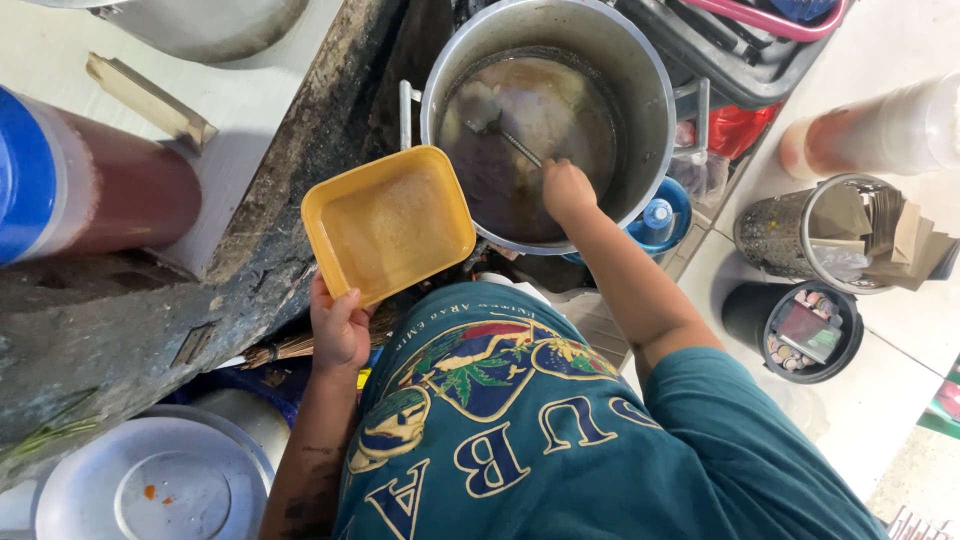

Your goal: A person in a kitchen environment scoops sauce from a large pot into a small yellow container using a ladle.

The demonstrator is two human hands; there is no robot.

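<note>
The right hand (pixel 567 190) is closed around the handle of a ladle (pixel 500 128), whose long axis runs up and away from the hand to a bowl sunk in the brown broth of the big metal pot (pixel 650 90). The left hand (pixel 338 328) grips the near rim of a yellow square bowl (pixel 388 222), held tilted just beside the pot's rim, to the ladle hand's left.

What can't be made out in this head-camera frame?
- Ladle: bowl sunk in the pot's murky brown liquid; handle end hidden in the right hand.
- Yellow tub: near edge covered by the left hand.
- Blue-capped jar: cut off by the left edge.
</note>
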